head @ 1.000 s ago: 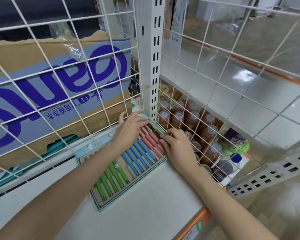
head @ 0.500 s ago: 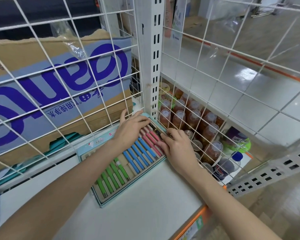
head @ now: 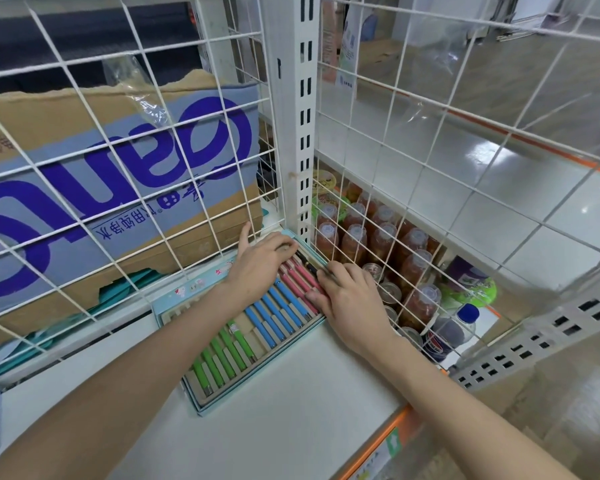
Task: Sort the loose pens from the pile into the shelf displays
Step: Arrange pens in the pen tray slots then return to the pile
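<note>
A light-blue pen display tray lies slantwise on the white shelf, pushed into the corner by the upright post. It holds rows of green pens, blue pens and pink pens, with a dark pen at the far end. My left hand rests on the tray's far end, fingers bent over the pink pens. My right hand lies at the tray's right edge, fingertips touching the dark pen and the pink pens. Whether either hand pinches a pen is hidden.
White wire grids wall the shelf at back and right. A cardboard box with blue lettering stands behind the back grid. Bottles and cans fill a lower shelf beyond the right grid. The orange shelf edge runs at front right.
Both hands stay at the tray's far end. My right hand has shifted slightly along the pink pens toward the dark pen. The tray keeps its place.
</note>
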